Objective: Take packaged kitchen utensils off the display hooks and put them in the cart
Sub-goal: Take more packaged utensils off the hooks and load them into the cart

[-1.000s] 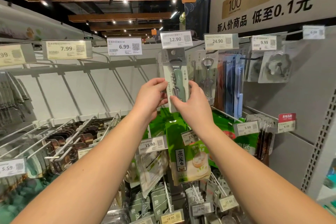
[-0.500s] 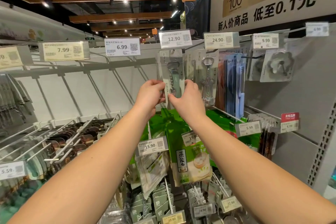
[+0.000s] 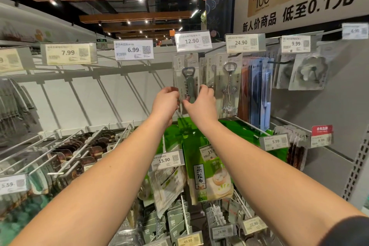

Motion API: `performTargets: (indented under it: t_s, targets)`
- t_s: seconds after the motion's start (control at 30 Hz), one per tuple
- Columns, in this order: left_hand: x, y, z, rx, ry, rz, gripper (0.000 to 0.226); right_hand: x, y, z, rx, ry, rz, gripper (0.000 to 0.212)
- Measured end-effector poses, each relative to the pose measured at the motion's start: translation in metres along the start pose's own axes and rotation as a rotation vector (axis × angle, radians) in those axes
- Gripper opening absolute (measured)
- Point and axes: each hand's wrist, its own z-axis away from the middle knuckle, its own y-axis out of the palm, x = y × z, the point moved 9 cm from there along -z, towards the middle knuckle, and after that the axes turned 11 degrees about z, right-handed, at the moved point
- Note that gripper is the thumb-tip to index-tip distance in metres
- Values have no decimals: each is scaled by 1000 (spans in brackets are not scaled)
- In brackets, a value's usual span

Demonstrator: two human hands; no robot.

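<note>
Both of your hands are up at the top row, on the bottle-opener pack (image 3: 186,78) under the 12.90 price tag (image 3: 192,41). Your left hand (image 3: 165,102) pinches its left edge and your right hand (image 3: 201,102) its lower right edge. It seems to hang on its hook, though the hook itself is hidden. Next, slide the pack forward off the hook, then lower it to the cart, which is out of view.

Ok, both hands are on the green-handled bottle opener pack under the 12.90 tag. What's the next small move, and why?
Probably slide the carded green-handled bottle opener pack straight toward you along its hook. The left hand and right hand pinch its lower edges, but its top sits up under the 12.90 price tag, seemingly not yet clear of the hook, with more packs behind.
</note>
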Motion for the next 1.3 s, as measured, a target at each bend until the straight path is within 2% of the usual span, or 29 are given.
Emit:
performTargets:
  t_s: [0.07,0.2,0.43,0.53,0.67,0.73,0.8,0.9,0.97,1.07,1.3]
  targets:
    - [-1,-1,-1,-8,8,-35,52,1,1,-1,1,1,-4,75]
    - [-1,-2,-2,-6,10,-51,48,0,2,-1,6,-1,-8,80]
    - [3,-25,5,-39,31,-8,27,-10,-10,13,58,-34,15,98]
    - [9,-51,17,-37,57,-1,18,-17,-21,29,75,-64,16,88]
    - [18,-91,48,-64,72,-2,20,-7,-21,59,145,-190,37,52]
    - [21,-116,69,-106,74,-16,21,9,-11,77,213,-291,38,40]
    - [27,-145,93,-173,81,-66,12,27,5,97,291,-401,37,36]
    - [49,-195,138,-309,56,-233,9,55,41,137,460,-552,28,39]
    - [71,-226,175,-416,13,-438,12,68,70,172,598,-641,28,43]
    - [117,-268,230,-513,-136,-662,23,75,117,234,816,-757,80,49]
    - [194,-348,390,-597,-508,-984,24,73,207,395,1182,-914,76,47]
